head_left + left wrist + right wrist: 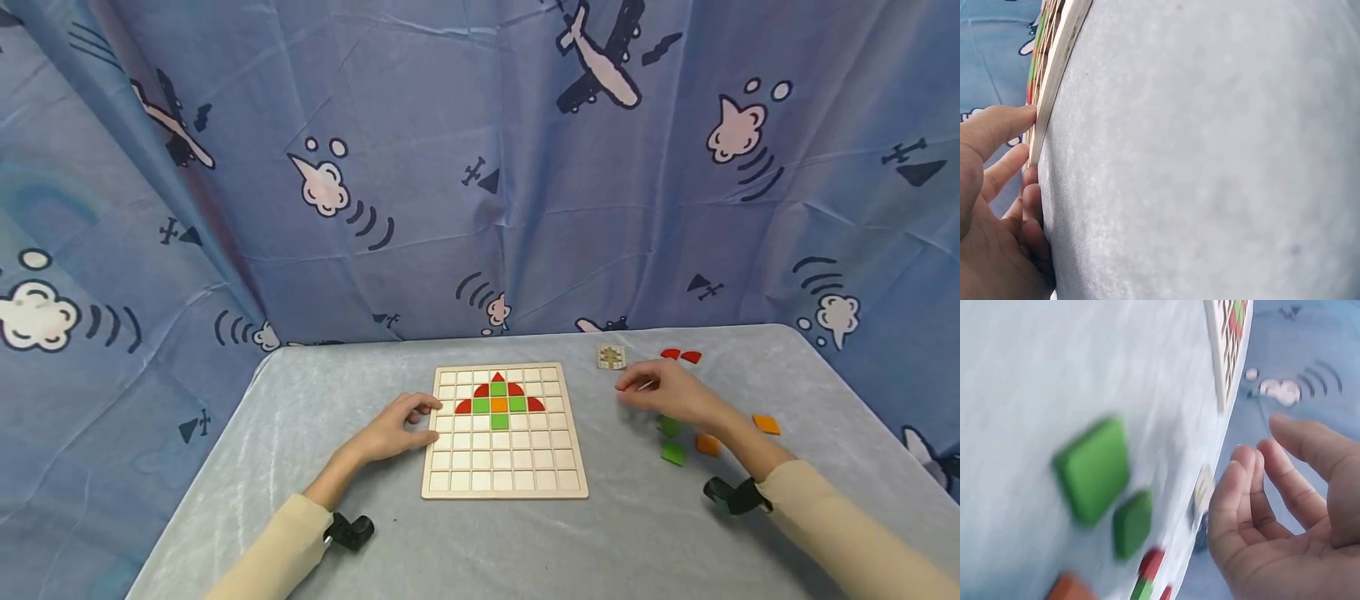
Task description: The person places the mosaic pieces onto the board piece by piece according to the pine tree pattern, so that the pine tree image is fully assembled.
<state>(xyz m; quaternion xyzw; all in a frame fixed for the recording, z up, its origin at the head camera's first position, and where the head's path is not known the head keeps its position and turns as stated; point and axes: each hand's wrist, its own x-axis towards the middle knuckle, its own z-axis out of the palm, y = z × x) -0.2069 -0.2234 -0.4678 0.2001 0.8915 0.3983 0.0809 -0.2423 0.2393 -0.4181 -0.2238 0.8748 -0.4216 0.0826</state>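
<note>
A pale wooden grid board (pixel 502 482) lies on the table. Its upper squares hold a pattern of red rounded pieces and a red triangle (pixel 498 377), green squares (pixel 499 422) and one orange square (pixel 498 405). My left hand (pixel 396 429) rests at the board's left edge, thumb and forefinger spread along the rim. Over the table right of the board is my right hand (pixel 670 392), its fingers loosely bent; in the right wrist view the thumb stands apart from the fingertips with nothing between them. Green pieces (pixel 1094 472) lie below that hand.
A small patterned square card (pixel 611 357) lies beyond the board's right corner. Two red pieces (pixel 691 357) are farther back on the right. Loose orange squares (pixel 767 424) lie near the right forearm. A blue printed curtain (pixel 420 167) hangs behind the grey-covered table (pixel 495 550).
</note>
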